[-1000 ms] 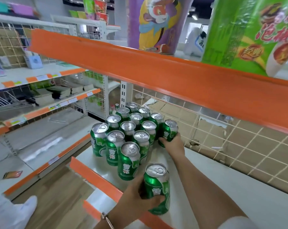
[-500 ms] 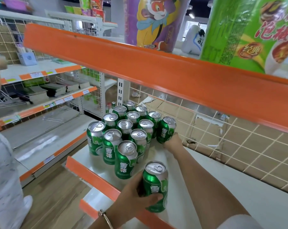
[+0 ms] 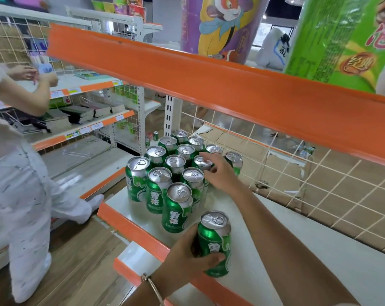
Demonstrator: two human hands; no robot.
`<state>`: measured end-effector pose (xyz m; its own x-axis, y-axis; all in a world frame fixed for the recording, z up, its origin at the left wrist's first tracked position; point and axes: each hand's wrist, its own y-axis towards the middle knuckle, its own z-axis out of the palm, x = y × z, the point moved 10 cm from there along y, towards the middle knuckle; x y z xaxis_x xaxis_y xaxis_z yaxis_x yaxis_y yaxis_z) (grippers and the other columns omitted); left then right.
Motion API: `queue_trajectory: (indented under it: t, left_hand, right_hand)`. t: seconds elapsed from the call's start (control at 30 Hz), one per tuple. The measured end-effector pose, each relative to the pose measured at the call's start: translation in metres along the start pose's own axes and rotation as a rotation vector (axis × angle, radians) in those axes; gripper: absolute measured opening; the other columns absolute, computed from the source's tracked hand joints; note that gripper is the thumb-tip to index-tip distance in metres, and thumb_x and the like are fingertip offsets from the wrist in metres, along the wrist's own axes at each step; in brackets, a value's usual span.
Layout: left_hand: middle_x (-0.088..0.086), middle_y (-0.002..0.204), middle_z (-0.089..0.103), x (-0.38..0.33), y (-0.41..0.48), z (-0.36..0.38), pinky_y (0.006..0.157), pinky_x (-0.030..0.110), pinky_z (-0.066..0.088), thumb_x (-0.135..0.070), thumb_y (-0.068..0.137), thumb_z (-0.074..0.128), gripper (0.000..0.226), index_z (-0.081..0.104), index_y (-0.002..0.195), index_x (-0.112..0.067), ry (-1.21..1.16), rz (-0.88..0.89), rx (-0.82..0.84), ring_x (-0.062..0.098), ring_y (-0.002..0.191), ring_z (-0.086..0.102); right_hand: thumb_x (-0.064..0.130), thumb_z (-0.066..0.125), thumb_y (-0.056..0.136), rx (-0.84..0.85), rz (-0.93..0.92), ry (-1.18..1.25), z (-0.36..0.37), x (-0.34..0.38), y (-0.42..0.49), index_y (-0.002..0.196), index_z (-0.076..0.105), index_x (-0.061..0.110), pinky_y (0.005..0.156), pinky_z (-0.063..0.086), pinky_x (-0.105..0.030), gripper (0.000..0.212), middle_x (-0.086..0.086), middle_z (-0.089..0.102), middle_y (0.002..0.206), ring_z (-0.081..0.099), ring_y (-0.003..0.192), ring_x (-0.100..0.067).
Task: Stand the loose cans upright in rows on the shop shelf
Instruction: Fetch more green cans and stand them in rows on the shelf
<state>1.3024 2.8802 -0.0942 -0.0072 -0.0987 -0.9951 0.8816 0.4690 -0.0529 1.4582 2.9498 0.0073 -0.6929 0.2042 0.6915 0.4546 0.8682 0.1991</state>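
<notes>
Several green cans (image 3: pixel 176 164) with silver tops stand upright in tight rows at the left end of the white shelf (image 3: pixel 264 250). One more upright can (image 3: pixel 234 160) stands a little apart at the back right of the group. My right hand (image 3: pixel 222 175) hovers over the rows, its fingertips touching the top of a can in the middle row. My left hand (image 3: pixel 187 257) grips another green can (image 3: pixel 215 239), upright on the shelf near the front edge, apart from the rows.
An orange upper shelf lip (image 3: pixel 209 85) hangs low over the cans. A wire mesh back panel (image 3: pixel 319 184) closes the rear. The shelf's orange front lip (image 3: pixel 131 226) runs along its edge. Another person in white (image 3: pixel 21 184) stands at the left aisle shelves.
My right hand has let go of the back right can and lifted left onto the can tops. The can in my left hand has stayed put. A person has stepped in at left.
</notes>
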Motion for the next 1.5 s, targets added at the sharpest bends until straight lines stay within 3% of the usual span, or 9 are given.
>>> queue_trajectory:
  t: [0.13, 0.27, 0.43, 0.63, 0.8, 0.9, 1.07, 1.27, 1.5]
  left_hand:
    - [0.006, 0.118, 0.069, -0.002, 0.000, 0.002, 0.094, 0.033, 0.052, -0.012, 0.071, 0.079, 0.061, 0.053, 0.126, -0.015, -0.046, 0.004, 0.018, 0.020, 0.112, 0.064]
    - [0.007, 0.118, 0.068, 0.000, 0.002, 0.002, 0.090, 0.029, 0.052, -0.003, 0.073, 0.077, 0.060, 0.052, 0.127, -0.013, -0.080, -0.008, 0.046, 0.020, 0.112, 0.064]
    - [0.008, 0.116, 0.069, 0.000, 0.002, 0.002, 0.088, 0.026, 0.052, 0.006, 0.076, 0.073, 0.058, 0.052, 0.127, -0.011, -0.099, -0.001, 0.048, 0.020, 0.111, 0.065]
    - [0.005, 0.116, 0.069, 0.001, 0.004, 0.000, 0.089, 0.027, 0.053, 0.000, 0.074, 0.075, 0.059, 0.053, 0.127, -0.015, -0.059, -0.004, 0.047, 0.017, 0.110, 0.065]
    - [0.007, 0.118, 0.068, 0.000, 0.003, 0.002, 0.097, 0.036, 0.051, -0.008, 0.072, 0.078, 0.062, 0.053, 0.128, -0.016, -0.064, 0.010, 0.046, 0.022, 0.113, 0.063]
    - [0.006, 0.119, 0.068, 0.002, 0.003, 0.001, 0.095, 0.033, 0.051, -0.007, 0.071, 0.078, 0.064, 0.052, 0.129, -0.016, -0.085, 0.004, 0.045, 0.020, 0.114, 0.063]
    - [0.007, 0.121, 0.067, 0.005, 0.005, 0.000, 0.100, 0.040, 0.049, -0.012, 0.066, 0.080, 0.070, 0.051, 0.130, -0.012, -0.108, -0.007, 0.041, 0.021, 0.115, 0.063]
    - [0.006, 0.122, 0.067, 0.006, 0.004, 0.000, 0.102, 0.041, 0.048, -0.016, 0.065, 0.081, 0.072, 0.050, 0.130, -0.014, -0.128, -0.010, 0.034, 0.021, 0.116, 0.062]
    - [0.005, 0.121, 0.067, 0.007, 0.005, -0.002, 0.100, 0.042, 0.049, -0.022, 0.066, 0.082, 0.070, 0.052, 0.129, -0.017, -0.090, -0.028, 0.020, 0.020, 0.114, 0.063]
  right_hand:
    - [-0.002, 0.056, 0.085, 0.226, -0.088, -0.232, 0.007, -0.001, 0.018, 0.144, 0.038, 0.024, 0.070, 0.035, -0.011, 0.068, -0.005, 0.037, 0.143, 0.042, 0.078, 0.007]
    - [-0.009, 0.058, 0.077, 0.361, -0.088, -0.526, 0.019, -0.004, 0.025, 0.150, 0.022, 0.031, 0.083, 0.049, -0.031, 0.091, 0.000, 0.016, 0.148, 0.043, 0.118, -0.021]
    - [-0.010, 0.059, 0.073, 0.244, -0.051, -0.660, 0.013, -0.003, 0.030, 0.144, 0.022, 0.034, 0.068, 0.055, -0.040, 0.092, -0.003, 0.017, 0.145, 0.051, 0.101, -0.027]
    - [-0.007, 0.063, 0.072, 0.143, -0.033, -0.713, 0.013, -0.001, 0.028, 0.142, 0.025, 0.029, 0.048, 0.035, -0.025, 0.087, -0.006, 0.021, 0.141, 0.048, 0.094, -0.023]
    - [-0.002, 0.066, 0.072, 0.223, -0.043, -0.758, 0.015, -0.007, 0.024, 0.149, 0.010, 0.033, 0.072, 0.053, -0.033, 0.100, -0.001, 0.008, 0.150, 0.040, 0.123, -0.031]
    - [0.006, 0.065, 0.074, 0.277, -0.050, -0.816, 0.003, 0.003, 0.015, 0.149, 0.008, 0.037, 0.074, 0.048, -0.030, 0.100, -0.001, 0.004, 0.153, 0.027, 0.136, -0.031]
    - [0.044, 0.080, 0.067, 0.521, -0.154, -0.758, 0.020, 0.034, -0.016, 0.147, 0.019, 0.042, 0.109, 0.023, -0.045, 0.100, 0.002, 0.012, 0.152, 0.016, 0.138, -0.025]
    - [0.042, 0.073, 0.073, 0.361, -0.217, -0.794, 0.027, 0.045, -0.009, 0.142, 0.028, 0.039, 0.103, 0.020, -0.041, 0.082, -0.001, 0.040, 0.134, 0.030, 0.128, -0.022]
    - [0.035, 0.065, 0.079, 0.294, -0.141, -0.847, 0.020, 0.036, -0.007, 0.145, 0.023, 0.035, 0.091, 0.018, -0.037, 0.078, -0.005, 0.038, 0.136, 0.030, 0.125, -0.025]
